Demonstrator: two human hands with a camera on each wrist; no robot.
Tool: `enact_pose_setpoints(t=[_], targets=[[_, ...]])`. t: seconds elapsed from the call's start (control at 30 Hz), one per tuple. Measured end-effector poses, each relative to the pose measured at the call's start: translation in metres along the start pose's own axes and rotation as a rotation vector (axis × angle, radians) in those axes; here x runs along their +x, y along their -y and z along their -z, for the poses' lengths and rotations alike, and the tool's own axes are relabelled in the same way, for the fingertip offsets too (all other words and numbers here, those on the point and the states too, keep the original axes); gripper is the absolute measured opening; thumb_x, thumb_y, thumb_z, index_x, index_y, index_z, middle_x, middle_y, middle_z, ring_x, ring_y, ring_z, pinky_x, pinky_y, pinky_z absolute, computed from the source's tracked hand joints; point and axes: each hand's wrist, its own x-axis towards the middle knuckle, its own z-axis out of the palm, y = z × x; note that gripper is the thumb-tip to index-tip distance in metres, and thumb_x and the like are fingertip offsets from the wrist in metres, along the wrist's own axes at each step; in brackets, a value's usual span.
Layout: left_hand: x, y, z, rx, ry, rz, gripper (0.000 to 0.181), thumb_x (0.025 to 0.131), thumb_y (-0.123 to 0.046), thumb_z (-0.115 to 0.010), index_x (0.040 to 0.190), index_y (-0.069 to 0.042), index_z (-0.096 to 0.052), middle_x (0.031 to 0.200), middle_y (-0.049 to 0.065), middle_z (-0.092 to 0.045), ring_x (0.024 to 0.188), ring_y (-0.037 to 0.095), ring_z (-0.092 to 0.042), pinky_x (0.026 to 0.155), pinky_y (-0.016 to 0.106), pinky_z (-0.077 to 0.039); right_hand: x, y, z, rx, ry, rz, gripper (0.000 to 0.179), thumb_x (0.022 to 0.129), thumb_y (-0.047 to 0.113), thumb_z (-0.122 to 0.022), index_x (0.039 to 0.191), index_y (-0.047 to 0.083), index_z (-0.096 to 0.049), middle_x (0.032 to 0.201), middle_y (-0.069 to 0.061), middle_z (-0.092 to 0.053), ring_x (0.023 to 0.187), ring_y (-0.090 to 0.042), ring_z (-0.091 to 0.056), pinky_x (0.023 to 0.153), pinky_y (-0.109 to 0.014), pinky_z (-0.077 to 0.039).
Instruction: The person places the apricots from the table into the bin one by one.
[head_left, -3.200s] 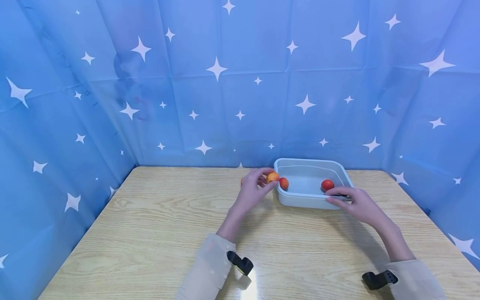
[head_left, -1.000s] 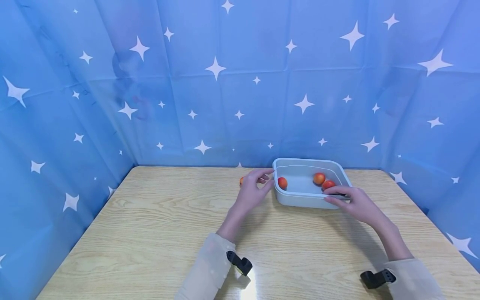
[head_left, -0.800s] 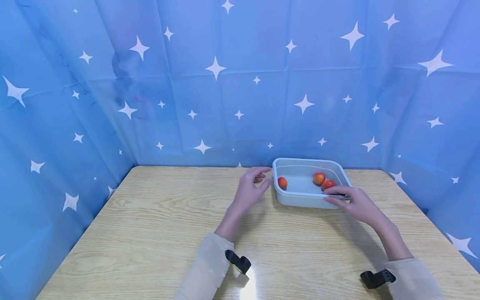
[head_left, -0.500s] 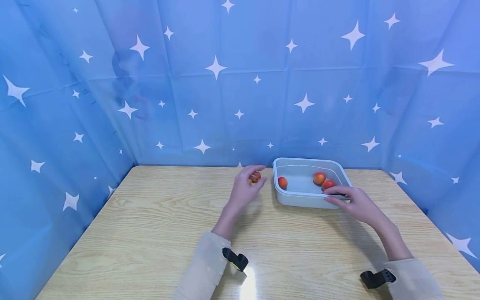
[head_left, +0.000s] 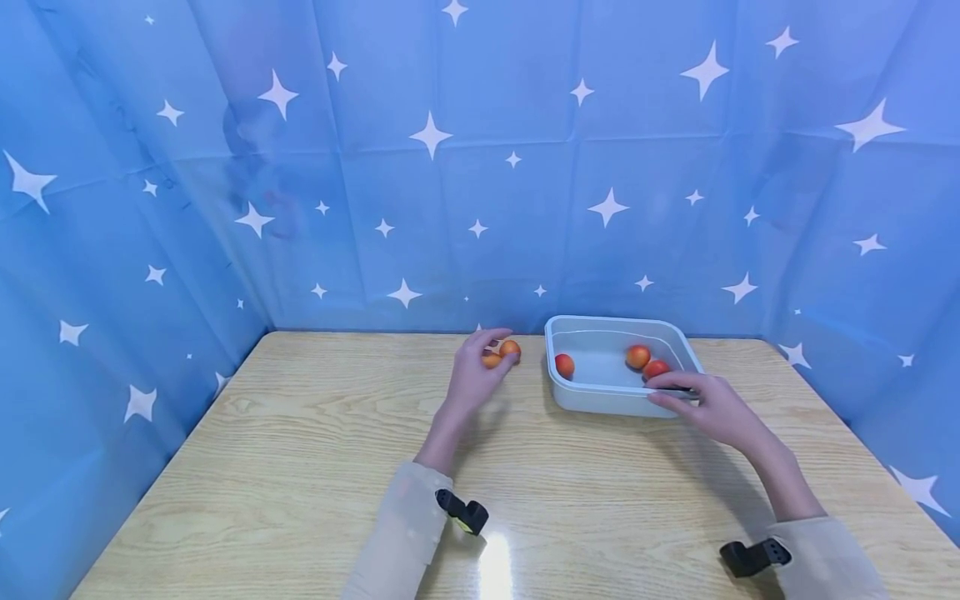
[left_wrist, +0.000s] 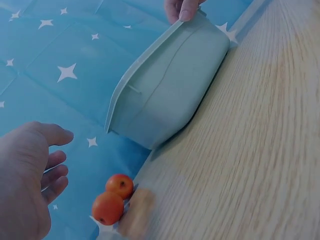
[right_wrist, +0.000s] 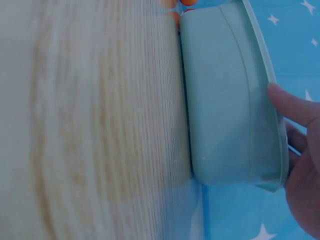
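Two small, round orange-red fruits, apricot-like, lie side by side on the table in the head view, one (head_left: 510,349) slightly behind the other (head_left: 491,359). My left hand (head_left: 471,375) is right beside them with thumb and fingers spread, and the left wrist view shows a gap between the hand (left_wrist: 30,180) and the fruits (left_wrist: 108,208). The right hand (head_left: 716,410) pinches the near right rim of a pale blue plastic container (head_left: 600,402). Inside sit three similar fruits: one (head_left: 565,366) by the left wall, two (head_left: 638,357) together toward the right.
The light wood-grain table (head_left: 337,467) ends at the back against a blue star-printed curtain (head_left: 480,167), which also hangs along both sides. Each sleeve cuff carries a black wrist camera (head_left: 461,511).
My left hand let go of a fruit into the container, then drew back left to the two fruits on the table. The right hand keeps its hold on the rim.
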Motion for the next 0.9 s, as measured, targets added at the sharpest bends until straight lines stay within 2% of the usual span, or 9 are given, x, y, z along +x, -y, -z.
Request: enact_pose_setpoints(t=[0.3, 0.57, 0.73, 0.9], targets=[[-0.002, 0.014, 0.004, 0.012, 0.024, 0.068, 0.038, 0.092, -0.006, -0.073, 0.129, -0.001, -0.065, 0.130, 0.014, -0.060, 0.119, 0.042, -0.054, 0.101, 0.052, -0.049, 0.000, 0.001, -0.001, -0.006, -0.009, 0.015, 0.020, 0.091, 0.015, -0.077, 0.111, 0.015, -0.076, 0.101, 0.002, -0.071, 0.089, -0.008, -0.057, 0.071, -0.024, -0.049], [-0.003, 0.026, 0.007, 0.056, 0.038, 0.039, 0.039, 0.090, -0.003, -0.073, 0.128, 0.001, -0.064, 0.132, 0.017, -0.060, 0.118, 0.042, -0.054, 0.098, 0.053, -0.049, 0.001, 0.002, 0.000, 0.002, -0.001, -0.003, 0.019, 0.091, 0.017, -0.076, 0.111, 0.014, -0.076, 0.102, 0.001, -0.071, 0.089, -0.009, -0.057, 0.070, -0.025, -0.049], [-0.004, 0.032, 0.008, 0.096, 0.048, 0.030, 0.040, 0.089, -0.003, -0.074, 0.127, 0.003, -0.065, 0.132, 0.018, -0.059, 0.124, 0.039, -0.052, 0.102, 0.052, -0.046, 0.001, 0.001, 0.000, 0.005, 0.001, -0.006, 0.019, 0.091, 0.017, -0.076, 0.111, 0.014, -0.076, 0.102, 0.000, -0.071, 0.089, -0.008, -0.058, 0.071, -0.025, -0.051], [-0.005, 0.035, 0.008, 0.159, 0.105, 0.092, 0.042, 0.091, -0.008, -0.074, 0.130, 0.000, -0.064, 0.137, 0.016, -0.056, 0.130, 0.035, -0.048, 0.108, 0.048, -0.042, 0.002, 0.001, -0.001, 0.001, 0.000, -0.001, 0.019, 0.091, 0.016, -0.076, 0.110, 0.014, -0.076, 0.101, 0.001, -0.071, 0.088, -0.008, -0.058, 0.070, -0.025, -0.050]])
